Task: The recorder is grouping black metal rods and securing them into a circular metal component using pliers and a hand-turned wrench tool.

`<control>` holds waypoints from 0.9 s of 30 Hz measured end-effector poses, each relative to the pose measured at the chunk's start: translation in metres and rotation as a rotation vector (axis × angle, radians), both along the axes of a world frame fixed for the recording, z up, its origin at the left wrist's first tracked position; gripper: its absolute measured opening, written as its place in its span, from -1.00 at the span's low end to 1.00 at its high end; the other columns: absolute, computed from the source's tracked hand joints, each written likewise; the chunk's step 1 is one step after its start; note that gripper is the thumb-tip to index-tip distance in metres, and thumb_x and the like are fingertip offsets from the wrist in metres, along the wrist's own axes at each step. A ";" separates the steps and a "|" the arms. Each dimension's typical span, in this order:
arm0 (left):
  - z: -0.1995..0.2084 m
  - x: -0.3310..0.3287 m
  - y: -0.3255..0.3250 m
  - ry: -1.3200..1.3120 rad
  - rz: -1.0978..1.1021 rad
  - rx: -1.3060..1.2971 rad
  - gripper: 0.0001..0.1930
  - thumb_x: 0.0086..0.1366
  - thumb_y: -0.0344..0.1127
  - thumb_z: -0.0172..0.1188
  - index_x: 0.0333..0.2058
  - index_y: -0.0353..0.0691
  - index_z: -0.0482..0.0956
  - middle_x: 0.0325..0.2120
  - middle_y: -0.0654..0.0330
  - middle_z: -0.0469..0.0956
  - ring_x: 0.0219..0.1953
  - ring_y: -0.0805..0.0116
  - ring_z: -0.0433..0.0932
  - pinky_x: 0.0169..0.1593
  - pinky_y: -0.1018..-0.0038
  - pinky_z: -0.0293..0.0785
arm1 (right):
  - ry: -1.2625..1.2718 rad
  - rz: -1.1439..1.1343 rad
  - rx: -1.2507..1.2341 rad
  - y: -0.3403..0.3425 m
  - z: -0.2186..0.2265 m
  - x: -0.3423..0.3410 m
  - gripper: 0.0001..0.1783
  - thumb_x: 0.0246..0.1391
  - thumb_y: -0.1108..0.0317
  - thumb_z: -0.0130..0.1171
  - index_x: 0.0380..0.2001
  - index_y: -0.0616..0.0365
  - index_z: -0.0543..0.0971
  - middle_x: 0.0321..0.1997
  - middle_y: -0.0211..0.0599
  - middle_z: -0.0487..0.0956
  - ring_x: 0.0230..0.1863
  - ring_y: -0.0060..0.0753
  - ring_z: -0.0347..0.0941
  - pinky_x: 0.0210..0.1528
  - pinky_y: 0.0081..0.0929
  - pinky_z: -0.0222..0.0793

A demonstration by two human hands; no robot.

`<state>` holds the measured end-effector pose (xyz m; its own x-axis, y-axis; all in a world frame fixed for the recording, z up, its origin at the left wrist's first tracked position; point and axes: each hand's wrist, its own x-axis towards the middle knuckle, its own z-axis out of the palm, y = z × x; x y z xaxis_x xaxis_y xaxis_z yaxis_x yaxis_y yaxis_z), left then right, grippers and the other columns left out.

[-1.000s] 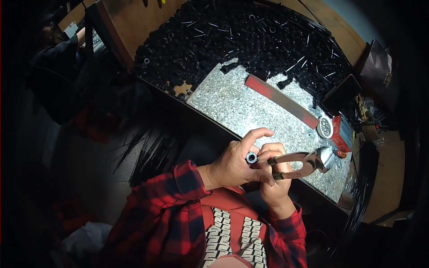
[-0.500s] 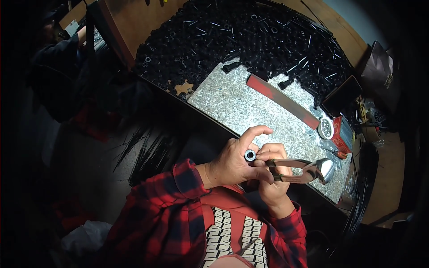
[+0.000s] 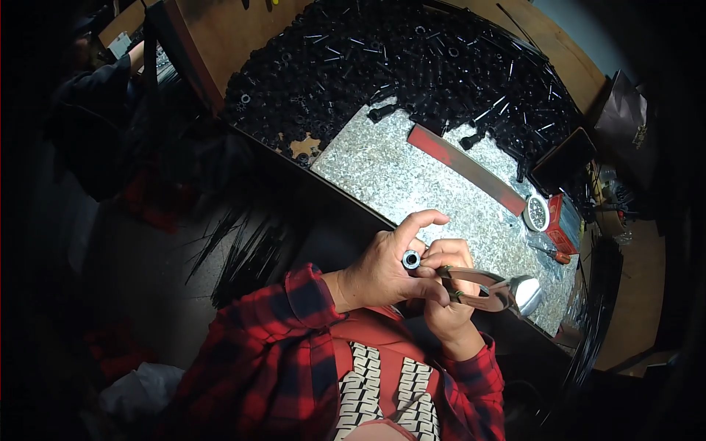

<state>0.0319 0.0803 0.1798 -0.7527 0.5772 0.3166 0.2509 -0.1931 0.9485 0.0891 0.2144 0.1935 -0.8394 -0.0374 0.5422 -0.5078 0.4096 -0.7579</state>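
Observation:
Above the bench's near edge, my left hand (image 3: pixel 373 269) is closed around a small tubular part (image 3: pixel 411 259), whose round open end points up at me. Its index finger is raised and curved away from the part. Right beside it, my right hand (image 3: pixel 450 314) has the handles of metal pincers (image 3: pixel 523 295) in its palm, with the shiny head sticking out to the right. Thumb and index finger of that hand meet at the tube's side; whether they pinch something tiny there I cannot make out.
A big heap of black parts (image 3: pixel 331 81) covers the far bench. On the speckled board (image 3: pixel 368 173) lies a red-and-grey flat bar (image 3: pixel 467 169). To the right are a white cup of small pieces (image 3: pixel 537 213), a red box (image 3: pixel 562 228) and a screwdriver (image 3: pixel 560 257). Another person (image 3: pixel 95 95) sits far left.
The pincers' head has tipped slightly nearer to me and to the left. Both hands and the tubular part have hardly shifted.

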 end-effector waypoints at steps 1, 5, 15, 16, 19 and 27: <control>0.000 0.001 -0.001 -0.015 -0.009 -0.013 -0.02 -0.14 0.12 0.46 0.15 -0.28 0.17 -0.70 0.30 0.48 -0.58 0.70 0.40 -0.49 0.68 0.30 | 0.000 0.002 0.000 0.000 -0.001 0.000 -0.86 0.12 0.39 0.06 -0.42 0.25 0.46 -0.35 -0.23 0.39 -0.39 -0.49 0.33 -0.38 -0.56 0.29; 0.001 0.003 0.001 0.029 0.023 0.009 -0.03 -0.13 0.12 0.45 0.15 -0.28 0.16 -0.72 0.33 0.45 -0.60 0.70 0.38 -0.51 0.68 0.28 | 0.027 -0.025 0.027 0.000 -0.002 0.005 -0.68 0.19 0.14 0.06 -0.40 0.24 0.46 -0.35 -0.23 0.39 -0.41 -0.48 0.33 -0.41 -0.54 0.29; -0.001 -0.002 -0.008 0.105 0.086 -0.010 -0.20 0.03 -0.14 0.42 0.16 -0.28 0.18 -0.74 0.30 0.41 -0.64 0.69 0.35 -0.56 0.64 0.24 | 0.153 -0.079 0.165 -0.004 -0.005 -0.005 -0.79 0.06 0.30 0.17 -0.36 0.25 0.49 -0.39 -0.12 0.48 -0.39 -0.27 0.45 -0.40 -0.44 0.40; -0.004 0.000 -0.008 0.058 0.074 0.019 -0.19 0.03 -0.13 0.42 0.16 -0.27 0.17 -0.73 0.29 0.42 -0.64 0.68 0.35 -0.56 0.63 0.25 | 0.151 -0.053 0.151 -0.003 -0.003 -0.004 -0.56 0.18 0.00 0.01 -0.33 0.24 0.49 -0.40 -0.13 0.47 -0.39 -0.27 0.45 -0.40 -0.43 0.39; -0.007 0.000 -0.005 0.057 0.031 0.077 -0.20 0.06 -0.22 0.41 0.20 -0.23 0.15 -0.64 0.23 0.50 -0.58 0.67 0.39 -0.51 0.62 0.32 | 0.109 -0.106 0.168 -0.005 -0.001 0.000 -0.48 0.19 -0.12 -0.05 -0.37 0.19 0.47 -0.43 -0.20 0.44 -0.40 -0.29 0.41 -0.42 -0.42 0.35; 0.003 0.006 -0.010 0.018 0.050 0.035 -0.03 -0.13 -0.01 0.51 0.16 -0.29 0.15 -0.62 0.21 0.51 -0.54 0.55 0.51 -0.38 0.56 0.45 | 0.020 -0.101 0.002 -0.008 -0.010 0.005 -0.85 0.04 0.42 0.11 -0.48 0.30 0.42 -0.38 -0.22 0.36 -0.33 -0.41 0.30 -0.31 -0.51 0.29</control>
